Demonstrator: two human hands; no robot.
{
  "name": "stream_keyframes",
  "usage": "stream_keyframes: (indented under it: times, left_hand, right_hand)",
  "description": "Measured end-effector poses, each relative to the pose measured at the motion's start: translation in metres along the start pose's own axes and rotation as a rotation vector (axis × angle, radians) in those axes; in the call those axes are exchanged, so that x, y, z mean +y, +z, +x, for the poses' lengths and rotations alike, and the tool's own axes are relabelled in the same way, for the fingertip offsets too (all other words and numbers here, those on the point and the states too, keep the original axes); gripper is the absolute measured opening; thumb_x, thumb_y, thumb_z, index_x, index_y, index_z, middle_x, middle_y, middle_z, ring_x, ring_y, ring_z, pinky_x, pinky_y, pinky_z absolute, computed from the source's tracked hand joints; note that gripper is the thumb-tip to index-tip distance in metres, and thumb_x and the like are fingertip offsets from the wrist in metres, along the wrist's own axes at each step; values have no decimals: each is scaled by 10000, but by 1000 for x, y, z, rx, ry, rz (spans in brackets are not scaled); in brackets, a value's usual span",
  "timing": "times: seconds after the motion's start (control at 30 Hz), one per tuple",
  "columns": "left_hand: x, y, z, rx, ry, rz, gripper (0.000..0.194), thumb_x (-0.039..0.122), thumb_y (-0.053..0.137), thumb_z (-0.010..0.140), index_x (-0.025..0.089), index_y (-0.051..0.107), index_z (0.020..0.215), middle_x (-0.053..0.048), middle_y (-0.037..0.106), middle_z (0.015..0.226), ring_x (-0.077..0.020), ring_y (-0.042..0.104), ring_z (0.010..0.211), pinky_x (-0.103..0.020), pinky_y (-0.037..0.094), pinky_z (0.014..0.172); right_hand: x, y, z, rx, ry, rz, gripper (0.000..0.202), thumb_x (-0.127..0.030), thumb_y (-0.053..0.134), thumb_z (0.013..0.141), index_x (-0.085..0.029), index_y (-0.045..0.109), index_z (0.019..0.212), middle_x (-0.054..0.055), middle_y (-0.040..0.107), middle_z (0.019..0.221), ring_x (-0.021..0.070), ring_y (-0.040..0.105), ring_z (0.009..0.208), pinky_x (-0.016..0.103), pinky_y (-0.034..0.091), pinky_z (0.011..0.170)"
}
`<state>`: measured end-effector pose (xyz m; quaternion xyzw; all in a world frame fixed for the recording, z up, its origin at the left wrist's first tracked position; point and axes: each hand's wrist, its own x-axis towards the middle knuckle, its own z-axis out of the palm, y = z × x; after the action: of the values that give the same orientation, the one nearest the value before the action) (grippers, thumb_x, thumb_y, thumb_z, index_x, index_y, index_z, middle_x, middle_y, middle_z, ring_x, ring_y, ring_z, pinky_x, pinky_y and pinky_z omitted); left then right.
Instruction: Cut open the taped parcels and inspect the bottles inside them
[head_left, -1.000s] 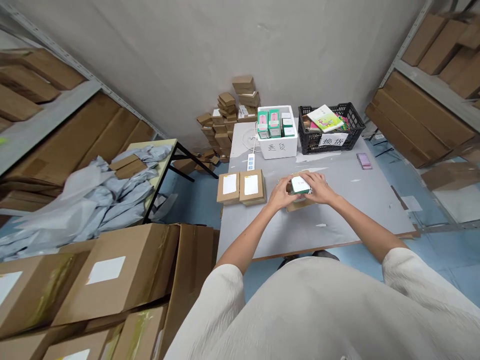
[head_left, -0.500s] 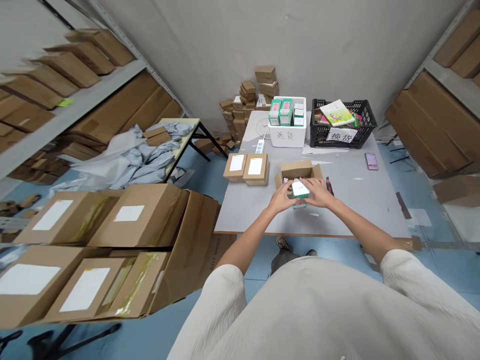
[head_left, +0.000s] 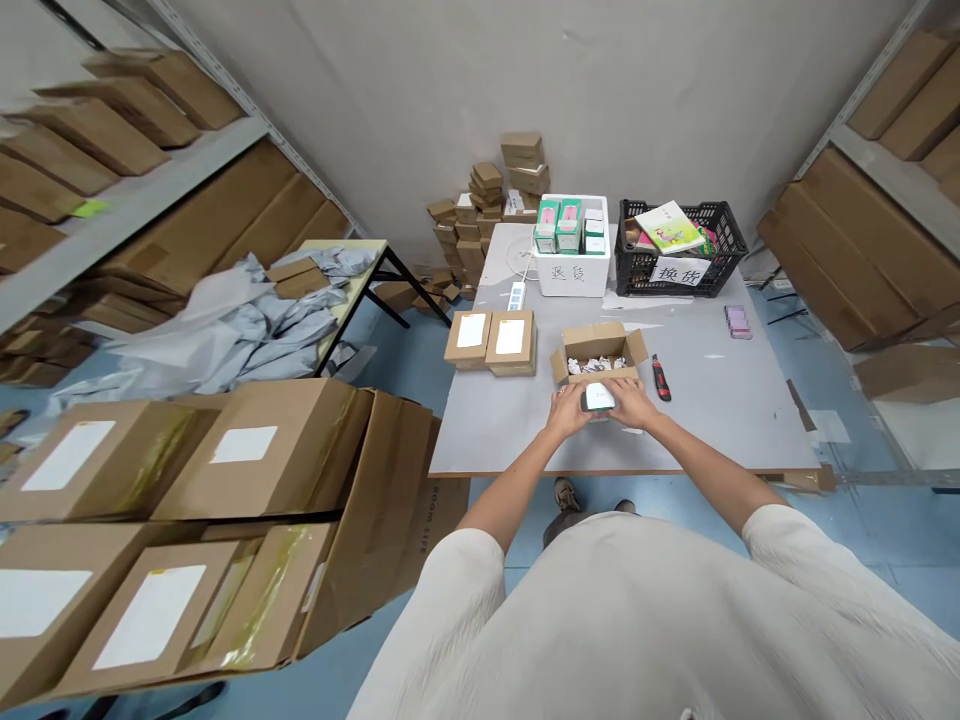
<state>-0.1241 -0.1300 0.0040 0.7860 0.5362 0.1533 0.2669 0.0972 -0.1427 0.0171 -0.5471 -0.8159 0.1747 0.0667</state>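
Between my two hands is a small white-and-green box (head_left: pixel 598 397), its white end facing up. My left hand (head_left: pixel 568 410) is closed on its left side, and my right hand (head_left: pixel 630 403) grips the right side. Just beyond my fingers stands an open cardboard box (head_left: pixel 592 338) with its flaps spread. Crumpled white paper (head_left: pixel 596 364) lies inside it. To the right of that box, a red and black utility knife (head_left: pixel 660 378) rests on the table (head_left: pixel 735 420). My hands hide the lower part of the small box.
Two labelled cartons (head_left: pixel 491 342) and a power strip (head_left: pixel 517 295) sit at the table's left. Behind are a white bin (head_left: pixel 573 274) of green-and-white boxes and a black crate (head_left: pixel 681 250) with booklets. A large carton of parcels (head_left: pixel 390 480) stands at my left.
The small box and both hands have come down and slightly nearer to me. More of the open carton and its crumpled paper shows. The view has shifted slightly.
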Motion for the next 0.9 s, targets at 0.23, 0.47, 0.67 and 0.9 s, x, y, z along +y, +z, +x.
stream_keyframes:
  times: [0.23,0.47,0.67,0.9]
  left_hand:
    - [-22,-8,20,-66,32,25,705,297,870,825,267,574,1464,-123,686,1406,-375,557,1387,-498,391,1132]
    - [-46,-10,34,-121,82,83,702,322,843,860,289,543,1493,-127,647,1449,-374,519,1422,-507,376,1152]
    - [-51,-8,35,-173,83,43,784,381,857,838,284,499,1530,-145,574,1533,-393,504,1441,-526,382,1162]
    - [-58,-21,45,-195,116,-13,615,316,571,983,301,480,1591,-119,538,1607,-360,483,1480,-539,393,1177]
  right_hand:
    - [-11,8,19,18,82,-13,743,-308,693,888,-227,499,1600,178,591,1557,390,494,1409,532,362,1142]
    - [-18,23,38,11,165,-28,738,-328,723,896,-214,513,1594,194,585,1561,401,489,1416,543,350,1158]
    - [-15,26,34,-21,172,9,810,-461,730,924,-230,455,1649,198,545,1596,398,482,1432,538,361,1166]
    - [18,4,32,54,185,56,634,-528,404,1084,-256,471,1652,175,508,1634,382,470,1455,555,408,1140]
